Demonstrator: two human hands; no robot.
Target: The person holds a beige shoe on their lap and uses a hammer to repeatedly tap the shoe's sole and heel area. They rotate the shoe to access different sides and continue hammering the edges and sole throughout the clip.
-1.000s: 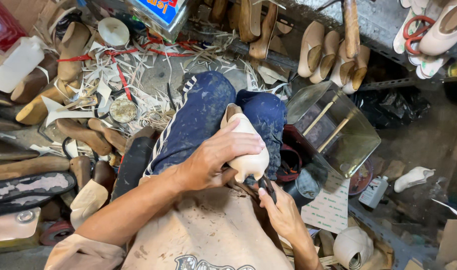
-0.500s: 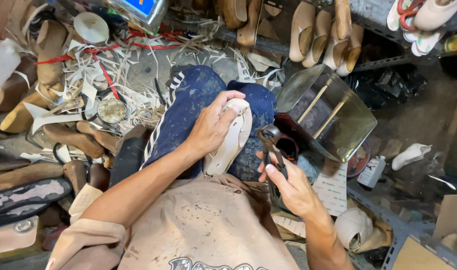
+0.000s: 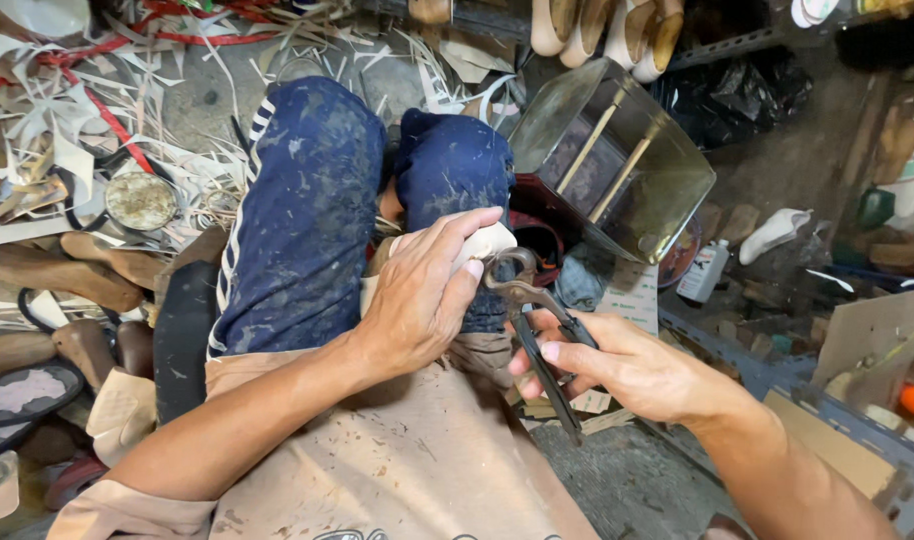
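My left hand point(image 3: 422, 295) wraps over a cream shoe on its last point(image 3: 485, 243), pressing it down on my lap between my blue-trousered knees point(image 3: 307, 200). Most of the shoe is hidden under my fingers. My right hand point(image 3: 617, 365) grips the dark handles of a pair of metal lasting pincers point(image 3: 525, 300). The pincer jaws touch the shoe's edge just right of my left thumb. A stained beige apron point(image 3: 407, 450) covers my lap below both hands.
A square metal tin point(image 3: 617, 170) lies tilted right of my knees. Wooden lasts point(image 3: 97, 265), a round tin lid point(image 3: 140, 200) and white leather trimmings point(image 3: 67, 130) litter the left floor. Cream shoes point(image 3: 597, 25) line a shelf above. A white bottle point(image 3: 702, 270) and cardboard point(image 3: 867, 335) stand right.
The shoe has been turned and lowered onto my lap, with my left hand closing over it. My right hand has brought the pincers up against the shoe's edge.
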